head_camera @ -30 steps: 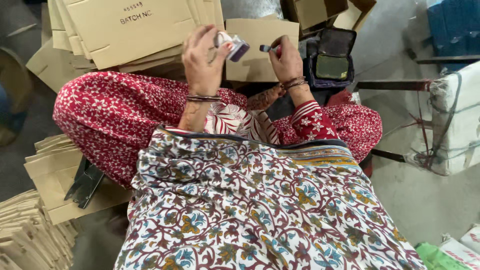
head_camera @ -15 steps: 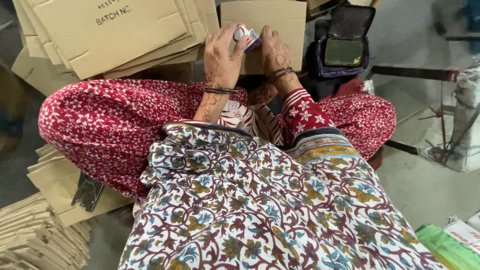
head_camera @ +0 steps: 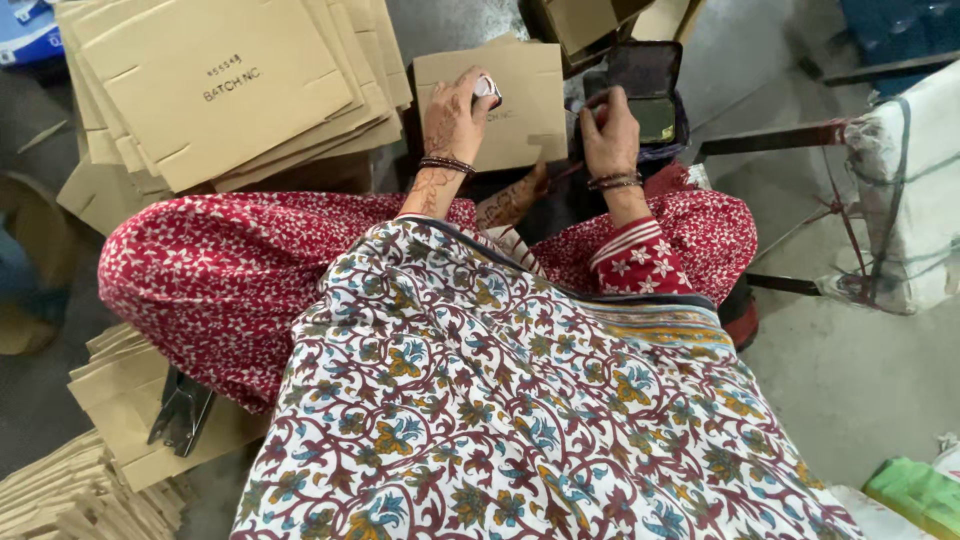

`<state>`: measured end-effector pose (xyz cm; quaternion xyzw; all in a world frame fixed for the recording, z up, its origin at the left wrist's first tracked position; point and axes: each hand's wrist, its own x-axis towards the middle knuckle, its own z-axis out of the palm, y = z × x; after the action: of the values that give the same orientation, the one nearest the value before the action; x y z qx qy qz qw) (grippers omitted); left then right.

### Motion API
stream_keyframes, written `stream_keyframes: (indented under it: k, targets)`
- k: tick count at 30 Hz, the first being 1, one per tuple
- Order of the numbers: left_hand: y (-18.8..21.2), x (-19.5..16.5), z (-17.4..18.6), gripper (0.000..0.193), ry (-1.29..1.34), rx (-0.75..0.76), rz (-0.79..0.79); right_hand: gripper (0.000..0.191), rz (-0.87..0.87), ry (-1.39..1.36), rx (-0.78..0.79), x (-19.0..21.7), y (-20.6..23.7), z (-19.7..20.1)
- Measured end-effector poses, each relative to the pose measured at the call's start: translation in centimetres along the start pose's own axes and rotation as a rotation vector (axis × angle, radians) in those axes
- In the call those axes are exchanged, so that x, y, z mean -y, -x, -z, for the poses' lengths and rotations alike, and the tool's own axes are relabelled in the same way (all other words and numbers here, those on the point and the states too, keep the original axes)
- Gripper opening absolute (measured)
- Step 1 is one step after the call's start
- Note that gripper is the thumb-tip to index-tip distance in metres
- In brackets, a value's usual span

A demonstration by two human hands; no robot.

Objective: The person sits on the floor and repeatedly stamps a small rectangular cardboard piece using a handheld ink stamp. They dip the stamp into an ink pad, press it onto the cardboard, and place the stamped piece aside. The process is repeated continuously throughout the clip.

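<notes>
Left hand (head_camera: 455, 122) gripping small stamp (head_camera: 487, 88) against flat cardboard sheet (head_camera: 525, 100), upper centre; right hand (head_camera: 610, 130) closed near open ink pad (head_camera: 650, 95). Marking apparently underway; firm, square press needed.

The flat cardboard sheet (head_camera: 520, 105) under the hands is plain tan-brown with small dark print. Left of it, the stack of flattened cartons (head_camera: 220, 90) is the same tan, also with dark print. The left hand (head_camera: 452, 118) bears reddish-brown henna patterns that run down the forearm, and holds a small white stamp (head_camera: 488, 88) with a pink edge. Both wrists wear dark maroon bangles (head_camera: 447, 164). Right of the sheet, the ink pad case (head_camera: 650, 85) is black with a greenish pad. Below the sheet, the trousers (head_camera: 230, 270) are red with tiny white flowers. The shawl (head_camera: 480, 400) is white with maroon vines and blue and mustard flowers. Right of the shawl, the floor (head_camera: 850, 370) is grey.
</notes>
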<state>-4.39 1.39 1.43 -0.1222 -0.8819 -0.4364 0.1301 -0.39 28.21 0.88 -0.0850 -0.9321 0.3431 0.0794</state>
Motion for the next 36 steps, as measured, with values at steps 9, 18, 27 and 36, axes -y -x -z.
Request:
stream_keyframes:
  k: [9,18,27,36]
  targets:
    - [0.7,1.3,-3.1,0.043,-0.260,0.136,-0.140,0.021,0.005,-0.230,-0.140,-3.4,2.9,1.2]
    - [-1.7,0.0,-1.1,0.040,-0.263,0.217,0.114,0.016,-0.003,-0.455,-0.088,-3.1,0.6,-1.3]
    - [2.5,-0.5,-0.7,0.036,0.078,-0.191,0.300,0.016,-0.110,-0.971,0.076,-1.7,-0.1,-4.1]
    - [3.4,1.1,-0.6,0.033,0.278,-0.102,0.651,0.018,-0.158,-0.839,0.168,-0.6,-0.5,-5.9]
